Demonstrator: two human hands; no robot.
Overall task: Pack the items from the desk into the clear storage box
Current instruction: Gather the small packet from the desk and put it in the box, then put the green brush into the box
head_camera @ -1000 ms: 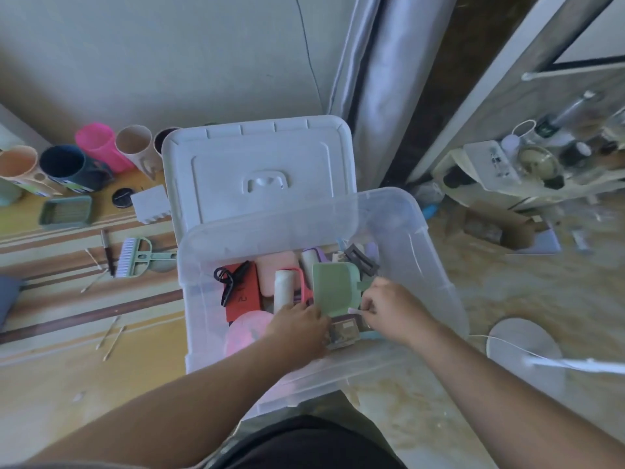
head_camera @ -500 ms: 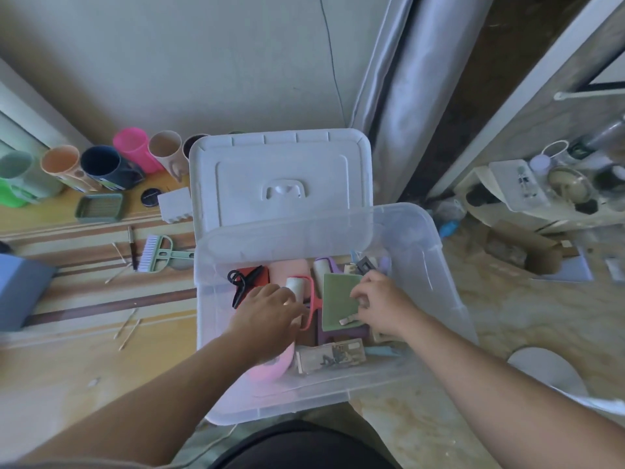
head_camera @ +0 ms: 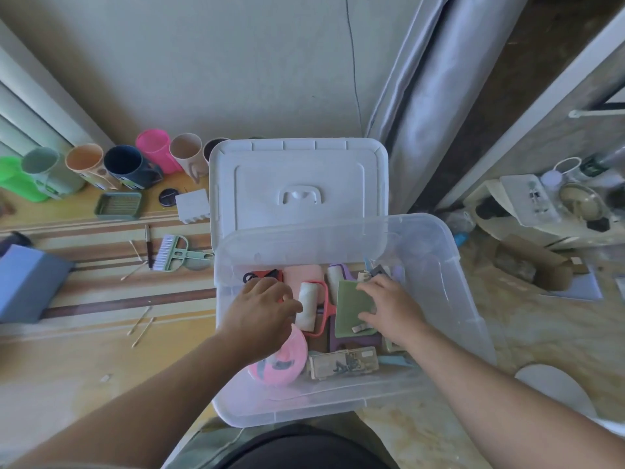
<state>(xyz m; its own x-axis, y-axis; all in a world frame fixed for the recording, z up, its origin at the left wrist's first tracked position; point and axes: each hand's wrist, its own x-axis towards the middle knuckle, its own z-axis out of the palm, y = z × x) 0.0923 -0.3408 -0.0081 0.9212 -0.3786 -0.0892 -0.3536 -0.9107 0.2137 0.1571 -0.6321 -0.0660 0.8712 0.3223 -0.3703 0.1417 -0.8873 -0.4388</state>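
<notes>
Head view: the clear storage box (head_camera: 449, 299) sits on my lap, just off the desk (head_camera: 84, 350) edge, with its long axis running left to right across the view and its open top facing up. Its white lid (head_camera: 297, 184) stands behind it, handle side toward me.

Both my hands are inside the box. My left hand (head_camera: 260, 309) has its fingers curled over the white lint roller (head_camera: 308, 308) with the red frame; whether the fingers actually grip it I cannot tell. My right hand (head_camera: 392, 308) lies on the green card (head_camera: 353, 304), fingers bent at its far edge and thumb at the near edge (contact appears to be a light hold on the card). The card's long axis runs away from me, slightly tilted.

Progress, as I judge it: partly done. Packed so far: the roller, the card, a pink round case (head_camera: 280, 362), a beige flat box (head_camera: 345, 362) and several smaller pieces.

Remaining on the desk: a row of cups (head_camera: 125, 165), a green tray (head_camera: 118, 206), a white block (head_camera: 192, 206), a green brush (head_camera: 179, 253), a pen (head_camera: 148, 245) and loose cotton swabs (head_camera: 142, 328). A blue-grey box (head_camera: 27, 286) lies at the left edge.
</notes>
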